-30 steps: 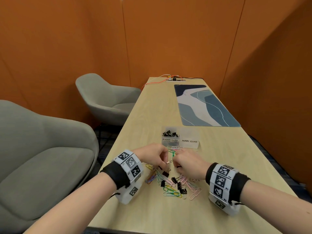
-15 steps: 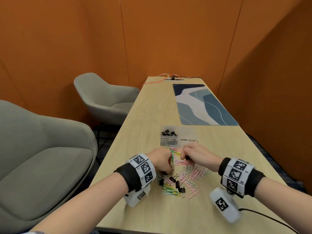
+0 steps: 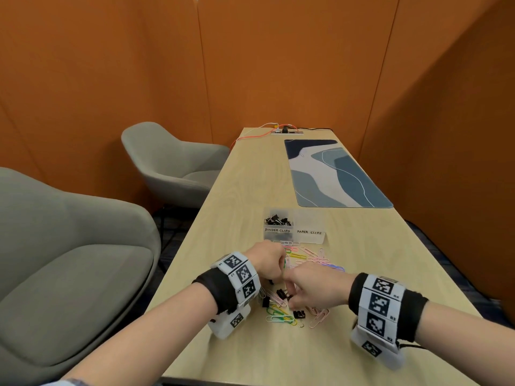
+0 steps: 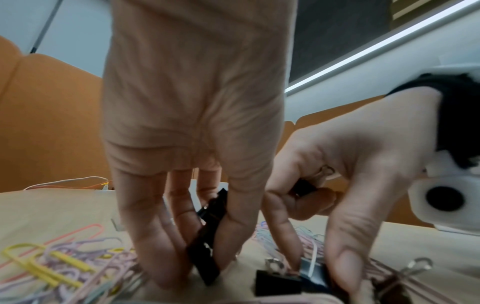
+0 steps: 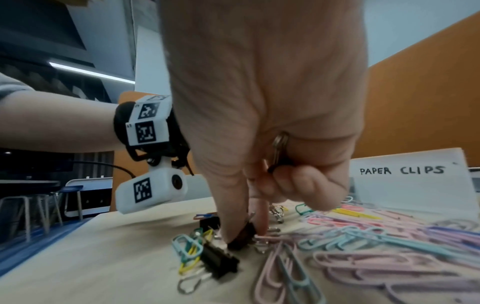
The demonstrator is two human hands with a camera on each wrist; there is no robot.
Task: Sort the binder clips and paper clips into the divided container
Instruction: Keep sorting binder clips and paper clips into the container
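Status: mid-sort, binder clips first.

Divided container (image 3: 294,237) sits mid-counter, near the centre line, ahead of the pile. Its left section, labelled BINDER CLIPS, already holds a heap of black binder clips (image 3: 277,219). The right section, labelled PAPER CLIPS, looks empty from the head view, so I judge that half not started.

Mixed pile is on the counter toward the near edge. Coloured paper clips (image 3: 320,260) are spread from just in front of the container down to the hands; a few loose binder clips (image 3: 298,313) lie among them.

Left hand (image 3: 269,263): fingers clamped on a black binder clip (image 4: 207,236), tips down at the counter.

Right hand (image 3: 315,288): thumb and forefinger pinching a binder clip (image 5: 242,236) at the pile; curled fingers also hold another one (image 5: 279,156) against the palm.

Left to do, as I read it: carry these to the left section, clear the last few binder clips, then move the whole lot of paper clips to the right section. Roughly under halfway.
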